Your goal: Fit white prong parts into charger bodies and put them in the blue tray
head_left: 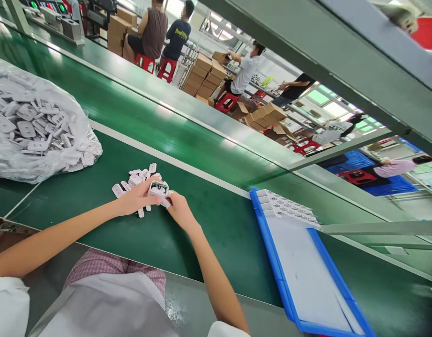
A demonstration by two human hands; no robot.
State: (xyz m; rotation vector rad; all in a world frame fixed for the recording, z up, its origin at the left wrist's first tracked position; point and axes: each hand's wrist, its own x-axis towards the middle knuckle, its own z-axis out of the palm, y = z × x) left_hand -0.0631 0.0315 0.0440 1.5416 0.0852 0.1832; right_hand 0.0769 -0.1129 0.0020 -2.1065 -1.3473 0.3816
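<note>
Over the green bench, my left hand [137, 199] is closed around a small white plastic housing [166, 191], its open end facing up. Inside that opening shows a green circuit board [160, 184] with small parts on it. The fingers of my right hand [179, 209] are pinched at the housing's lower right side; whether they also hold a separate small piece, I cannot tell. Beneath and behind my left hand lies a loose pile of flat white plastic covers [134, 178], partly hidden by the hand.
A clear plastic bag [66, 110] full of similar white covers stands at left. On the right, a blue tray [272, 262] holds rows of white units [289, 208] at its far end. A green conveyor belt [188, 131] runs behind, under a metal frame [307, 61]. Several people sit beyond.
</note>
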